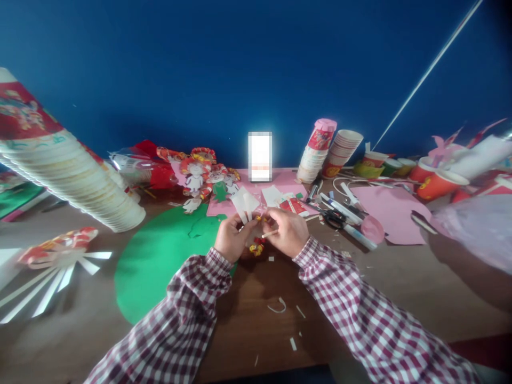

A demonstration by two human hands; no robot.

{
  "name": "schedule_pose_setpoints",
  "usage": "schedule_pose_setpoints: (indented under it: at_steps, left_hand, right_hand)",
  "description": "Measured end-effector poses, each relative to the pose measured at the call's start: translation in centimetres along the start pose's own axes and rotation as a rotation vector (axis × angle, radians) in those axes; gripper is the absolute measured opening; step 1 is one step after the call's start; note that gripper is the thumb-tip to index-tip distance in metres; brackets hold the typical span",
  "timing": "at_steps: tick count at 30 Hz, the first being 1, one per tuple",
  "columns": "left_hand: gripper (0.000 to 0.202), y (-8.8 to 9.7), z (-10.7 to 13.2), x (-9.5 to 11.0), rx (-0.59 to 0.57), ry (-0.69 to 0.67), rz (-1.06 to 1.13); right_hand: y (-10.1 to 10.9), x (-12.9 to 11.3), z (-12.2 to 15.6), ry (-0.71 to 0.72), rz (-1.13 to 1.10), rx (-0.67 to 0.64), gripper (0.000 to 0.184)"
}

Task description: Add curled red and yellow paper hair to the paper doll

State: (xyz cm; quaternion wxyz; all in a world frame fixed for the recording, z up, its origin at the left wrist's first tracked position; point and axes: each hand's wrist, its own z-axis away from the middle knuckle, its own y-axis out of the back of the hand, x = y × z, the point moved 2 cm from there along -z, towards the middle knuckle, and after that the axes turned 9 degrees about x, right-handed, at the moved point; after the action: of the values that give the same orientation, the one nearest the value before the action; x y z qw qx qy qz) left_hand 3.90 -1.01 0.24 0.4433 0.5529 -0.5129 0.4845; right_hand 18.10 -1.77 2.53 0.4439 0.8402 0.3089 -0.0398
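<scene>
My left hand point(231, 236) is closed on a cut paper cup piece point(245, 205) whose white strips fan upward; red and yellow printed parts hang below it point(256, 248). My right hand point(285, 230) is closed in a pinch on the same piece, with a thin pale stick point(269, 233) poking out between the two hands. Both hands are over the brown table, just right of a green paper circle point(160, 256). Both sleeves are red-and-white check.
A leaning stack of paper cups point(68, 170) fills the left. Paper dolls point(208, 178), pink sheets point(390, 210), scissors point(334, 217), markers point(352, 232), cup stacks point(320, 152) and red cups point(438, 184) crowd the back. A cut-open cup point(52, 261) lies left. Scraps point(278, 306) litter the front.
</scene>
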Motion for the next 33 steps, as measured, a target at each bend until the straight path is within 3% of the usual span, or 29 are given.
schedule_pose_setpoints:
  at_steps: [12,20,33]
  left_hand:
    - [0.037,-0.13,-0.28,-0.89,-0.056,0.184,0.204]
    - [0.038,0.43,-0.57,-0.82,-0.044,0.171,0.244]
    - [0.048,0.69,-0.96,-0.68,-0.010,0.208,0.275]
  right_hand:
    - [0.11,-0.03,-0.09,-0.004,0.023,-0.014,0.011]
    - [0.43,-0.24,-0.26,-0.016,-0.058,0.026,0.022]
    - [0.64,-0.18,-0.27,0.042,0.063,0.098,0.026]
